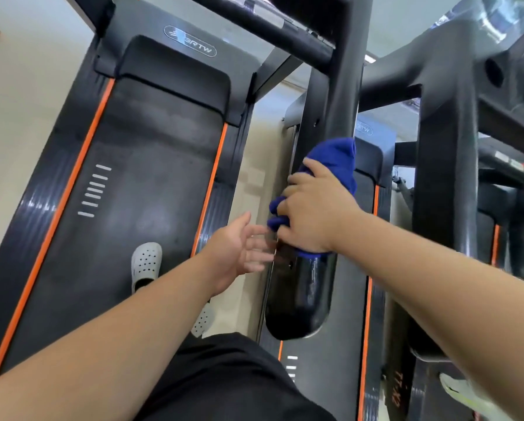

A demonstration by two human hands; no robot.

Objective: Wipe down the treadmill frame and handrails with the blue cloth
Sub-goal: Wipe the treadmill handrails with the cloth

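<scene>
Blue cloth pressed to the treadmill handrail, seen from above.

Our right hand [310,212] wraps the blue cloth [333,165] around the black handrail [303,296], its grip closed over cloth and rail together. Our left hand [239,250] sits just beside the rail, grip wide, fingers spread and holding nothing. Below us, a white perforated shoe [146,264] stands on the treadmill belt [139,165] between orange stripes.
</scene>
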